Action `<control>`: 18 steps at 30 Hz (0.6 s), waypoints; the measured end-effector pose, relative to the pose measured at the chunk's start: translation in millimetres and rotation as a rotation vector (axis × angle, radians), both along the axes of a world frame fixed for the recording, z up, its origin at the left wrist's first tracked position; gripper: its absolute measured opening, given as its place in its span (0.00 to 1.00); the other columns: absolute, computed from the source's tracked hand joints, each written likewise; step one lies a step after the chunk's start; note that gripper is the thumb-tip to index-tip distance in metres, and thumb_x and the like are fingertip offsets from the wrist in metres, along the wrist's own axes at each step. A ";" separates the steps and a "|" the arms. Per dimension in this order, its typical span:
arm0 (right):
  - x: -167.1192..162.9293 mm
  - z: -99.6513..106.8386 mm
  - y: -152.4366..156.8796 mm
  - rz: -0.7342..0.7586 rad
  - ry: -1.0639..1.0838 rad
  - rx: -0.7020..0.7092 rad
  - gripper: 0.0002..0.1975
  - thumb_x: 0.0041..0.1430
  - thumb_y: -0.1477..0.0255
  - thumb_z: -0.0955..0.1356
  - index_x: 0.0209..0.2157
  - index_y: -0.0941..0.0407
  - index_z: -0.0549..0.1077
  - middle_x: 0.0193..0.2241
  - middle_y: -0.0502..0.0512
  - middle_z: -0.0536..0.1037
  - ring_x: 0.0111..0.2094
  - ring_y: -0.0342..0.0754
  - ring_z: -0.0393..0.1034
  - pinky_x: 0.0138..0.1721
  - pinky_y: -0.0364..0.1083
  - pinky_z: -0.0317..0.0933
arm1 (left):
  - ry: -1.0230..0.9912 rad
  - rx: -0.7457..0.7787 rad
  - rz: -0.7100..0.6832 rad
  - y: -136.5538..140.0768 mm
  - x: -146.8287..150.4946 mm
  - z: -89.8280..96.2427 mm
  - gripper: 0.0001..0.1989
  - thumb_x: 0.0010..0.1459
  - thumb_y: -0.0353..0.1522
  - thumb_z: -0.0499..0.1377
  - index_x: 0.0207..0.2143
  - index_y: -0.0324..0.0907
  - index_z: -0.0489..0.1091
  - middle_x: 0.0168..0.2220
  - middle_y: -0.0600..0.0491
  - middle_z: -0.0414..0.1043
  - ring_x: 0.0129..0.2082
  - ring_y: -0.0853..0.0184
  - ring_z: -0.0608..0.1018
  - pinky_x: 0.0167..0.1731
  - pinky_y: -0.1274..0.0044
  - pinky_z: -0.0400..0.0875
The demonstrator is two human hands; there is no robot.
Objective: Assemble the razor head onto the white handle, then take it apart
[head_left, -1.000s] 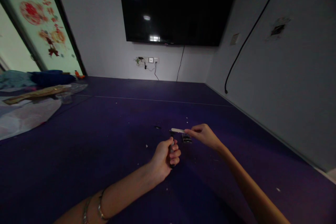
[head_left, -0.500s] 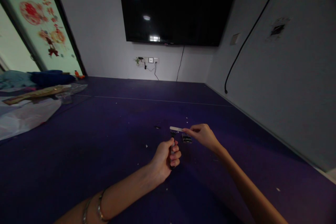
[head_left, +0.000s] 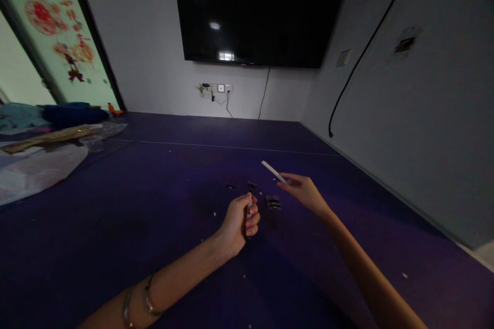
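My left hand (head_left: 240, 221) is wrapped round the grey and dark handle of what looks like a razor (head_left: 249, 211), held upright with its small dark head above my thumb. Most of the handle is hidden by my fingers. To the right, my right hand (head_left: 303, 191) pinches one end of a slim white stick (head_left: 273, 170). The stick slants up and to the left, apart from the razor's head. Between and below the hands, a small dark ridged pack (head_left: 274, 202) lies on the purple surface (head_left: 162, 247). Left of the razor's head is a little black piece (head_left: 230, 186).
Small white scraps dot the surface. At the far left lie a clear plastic bag (head_left: 46, 169), a tan flat piece (head_left: 50, 138) and blue cloth (head_left: 73, 112). A large television (head_left: 258, 15) hangs on the back wall, and a black cable (head_left: 358, 59) runs down the right wall.
My right hand has lifted the white stick away from the razor's head and tilted it upward. My left hand, still round the razor, has shifted slightly left and up.
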State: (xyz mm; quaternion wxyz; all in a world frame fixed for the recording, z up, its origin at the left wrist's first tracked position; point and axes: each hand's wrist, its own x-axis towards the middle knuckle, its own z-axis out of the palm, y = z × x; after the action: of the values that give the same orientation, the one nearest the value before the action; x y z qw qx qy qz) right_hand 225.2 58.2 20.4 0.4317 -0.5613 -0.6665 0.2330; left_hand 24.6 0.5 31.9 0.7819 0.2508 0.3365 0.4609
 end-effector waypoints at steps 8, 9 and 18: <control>-12.0 -3.0 -7.1 -0.062 -0.046 -0.024 0.21 0.55 0.58 0.61 0.29 0.61 0.76 0.19 0.54 0.73 0.17 0.43 0.65 0.17 0.40 0.55 | 0.042 0.386 0.045 17.0 -13.5 5.4 0.08 0.55 0.36 0.55 0.29 0.41 0.61 0.16 0.63 0.53 0.09 0.80 0.51 0.06 0.87 0.44; -14.4 -4.1 -8.5 -0.062 -0.090 -0.018 0.21 0.55 0.58 0.61 0.25 0.60 0.76 0.18 0.54 0.73 0.17 0.43 0.65 0.18 0.40 0.55 | 0.041 0.400 0.047 18.8 -15.1 5.9 0.08 0.54 0.36 0.55 0.29 0.41 0.61 0.16 0.63 0.53 0.09 0.80 0.51 0.06 0.87 0.45; -44.8 -28.8 -18.8 -0.120 -0.604 -0.128 0.16 0.54 0.65 0.62 0.19 0.58 0.74 0.19 0.57 0.75 0.24 0.49 0.71 0.23 0.42 0.52 | 0.038 0.425 0.040 21.5 -16.2 8.3 0.09 0.54 0.37 0.56 0.29 0.40 0.62 0.17 0.63 0.54 0.09 0.81 0.52 0.06 0.87 0.44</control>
State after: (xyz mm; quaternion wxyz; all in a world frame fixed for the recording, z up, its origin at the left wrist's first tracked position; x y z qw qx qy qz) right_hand 180.5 39.4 -8.4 0.1909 -0.6695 -0.7143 0.0711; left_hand 8.4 22.0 40.2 0.6956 0.4122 0.2513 0.5320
